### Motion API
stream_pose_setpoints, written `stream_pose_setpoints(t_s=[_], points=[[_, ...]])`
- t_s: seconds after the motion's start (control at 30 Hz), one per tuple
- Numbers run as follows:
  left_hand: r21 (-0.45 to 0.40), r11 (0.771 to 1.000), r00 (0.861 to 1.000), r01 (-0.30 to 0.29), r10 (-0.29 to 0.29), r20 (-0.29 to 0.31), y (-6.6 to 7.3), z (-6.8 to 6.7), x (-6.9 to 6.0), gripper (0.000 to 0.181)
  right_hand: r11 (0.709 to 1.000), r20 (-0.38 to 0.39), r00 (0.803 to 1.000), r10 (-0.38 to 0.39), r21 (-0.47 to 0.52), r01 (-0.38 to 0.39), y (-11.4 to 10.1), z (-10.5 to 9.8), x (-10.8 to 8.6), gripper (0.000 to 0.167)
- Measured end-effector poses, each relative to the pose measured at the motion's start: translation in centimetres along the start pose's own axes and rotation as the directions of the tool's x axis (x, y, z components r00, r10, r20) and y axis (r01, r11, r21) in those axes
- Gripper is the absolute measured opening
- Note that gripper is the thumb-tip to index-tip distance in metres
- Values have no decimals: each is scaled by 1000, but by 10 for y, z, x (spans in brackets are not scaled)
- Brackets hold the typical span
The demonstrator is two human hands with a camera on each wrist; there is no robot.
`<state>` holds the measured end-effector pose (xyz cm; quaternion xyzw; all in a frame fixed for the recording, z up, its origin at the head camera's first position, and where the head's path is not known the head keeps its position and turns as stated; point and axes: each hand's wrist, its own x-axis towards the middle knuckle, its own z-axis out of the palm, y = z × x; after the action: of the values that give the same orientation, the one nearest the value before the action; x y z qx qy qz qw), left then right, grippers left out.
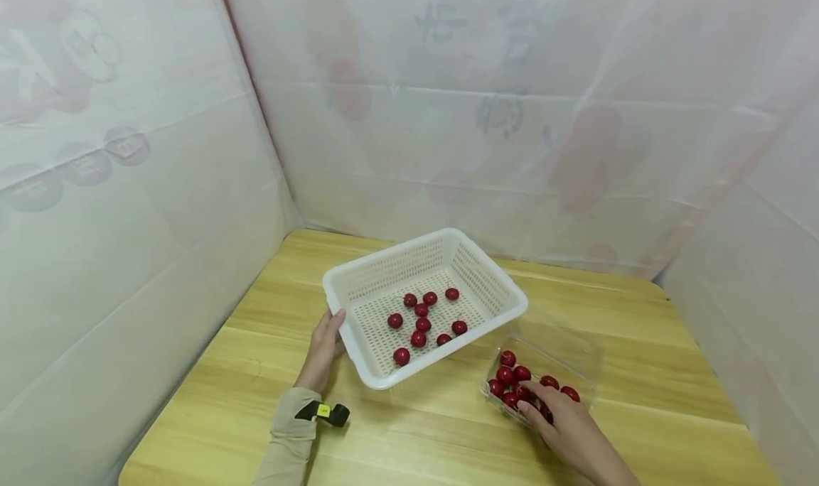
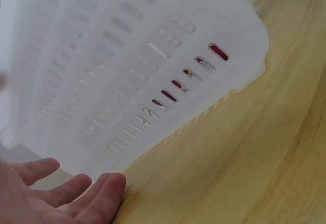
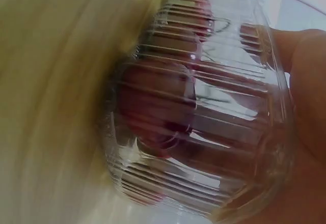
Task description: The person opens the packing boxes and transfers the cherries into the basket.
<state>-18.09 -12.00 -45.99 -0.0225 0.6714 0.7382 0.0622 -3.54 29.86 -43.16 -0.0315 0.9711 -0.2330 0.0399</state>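
Note:
A white plastic basket [image 1: 448, 347] with slotted walls stands tilted across the table, several red cherries [image 1: 419, 339] scattered on its floor. My left hand [image 1: 322, 347] holds its left edge, thumb over the rim. In the left wrist view the fingers [image 2: 104, 196] lie low against the outside of the basket wall [image 2: 127, 81]. To the right, my right hand [image 1: 563, 422] reaches into a clear plastic clamshell box [image 1: 489, 395] of cherries. Thumb and fingertips pinch one cherry [image 1: 522, 392] there. The right wrist view shows cherries [image 3: 155, 99] and their stems through the ribbed box wall.
The clamshell's transparent lid [image 1: 569, 347] lies folded back behind the box. A wood-grain table [image 1: 422, 436] carries everything. Pale printed sheets [image 1: 499, 152] hang at the back and both sides of the table.

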Motion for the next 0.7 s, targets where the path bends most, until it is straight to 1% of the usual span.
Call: stream_pose_setpoints(t_s=[0.13, 0.27, 0.37, 0.5, 0.57, 0.63, 0.7], points=[[16, 1000, 1000, 2, -2, -4, 0, 0, -1, 69, 999, 2, 1000, 5, 35, -5, -2, 0, 2, 34], [18, 1000, 1000, 17, -17, -3, 1, -1, 0, 70, 997, 14, 1000, 24, 76, -25, -5, -1, 5, 22], [7, 999, 999, 41, -40, -16, 3, -1, 0, 72, 995, 12, 999, 29, 95, -30, -8, 0, 9, 13], [-10, 998, 998, 57, -57, -25, 2, -1, 1, 74, 994, -11, 1000, 22, 110, -21, -12, 2, 12, 15], [-5, 999, 999, 51, -51, -16, 0, -1, 2, 73, 993, -21, 999, 28, 115, -25, -12, 4, 12, 18], [0, 999, 999, 41, -41, -5, 0, -2, 3, 72, 991, -11, 999, 50, 125, -48, -12, 4, 13, 19], [5, 1000, 1000, 28, -28, 1, -1, -3, 3, 71, 991, -4, 998, 66, 113, -65, -12, 3, 13, 21]])
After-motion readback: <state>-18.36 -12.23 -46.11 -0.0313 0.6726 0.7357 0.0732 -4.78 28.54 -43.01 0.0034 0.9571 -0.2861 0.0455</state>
